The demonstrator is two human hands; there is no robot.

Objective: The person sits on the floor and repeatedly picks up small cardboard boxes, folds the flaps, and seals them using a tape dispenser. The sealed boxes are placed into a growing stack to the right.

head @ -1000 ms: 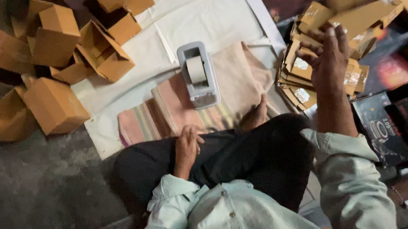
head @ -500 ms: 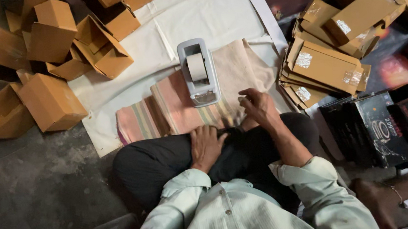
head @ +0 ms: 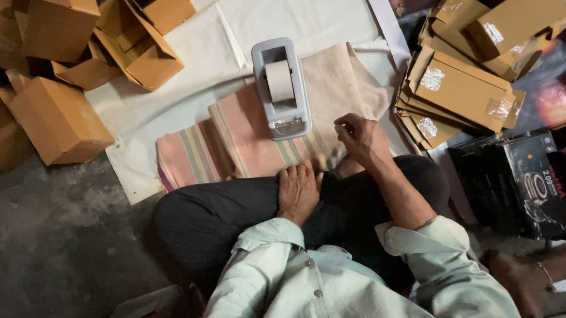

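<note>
The right hand (head: pixel 361 138) hovers just to the right of the grey tape dispenser (head: pixel 281 88), fingers curled loosely inward with thumb and fingertips drawn near one another; whether a short bit of clear tape is pinched there is too small to tell. The left hand (head: pixel 298 191) lies flat and open, palm down, on the person's dark trouser leg, holding nothing.

The dispenser stands upright on a folded striped cloth (head: pixel 241 139) in pink and beige, its pale roll facing up and its cutting edge turned toward the person. The cloth lies on a white sheet (head: pixel 177 100) spread over the floor. To the right, just beside the cloth, sits a stack of flattened brown cartons (head: pixel 459 91) patched with clear tape. To the left, well apart from the hands, a heap of opened and assembled brown boxes (head: pixel 58 119) spills off the sheet. Black printed cartons (head: pixel 534 179) rest at the far right, near the person's knee.

By the look of it, the step in hand is drawing tape from the dispenser. A sound next move would call for the fingertips to catch the free end at the cutter, pull straight toward the body, and tear downward, with the idle left hand free to steady the base.
</note>
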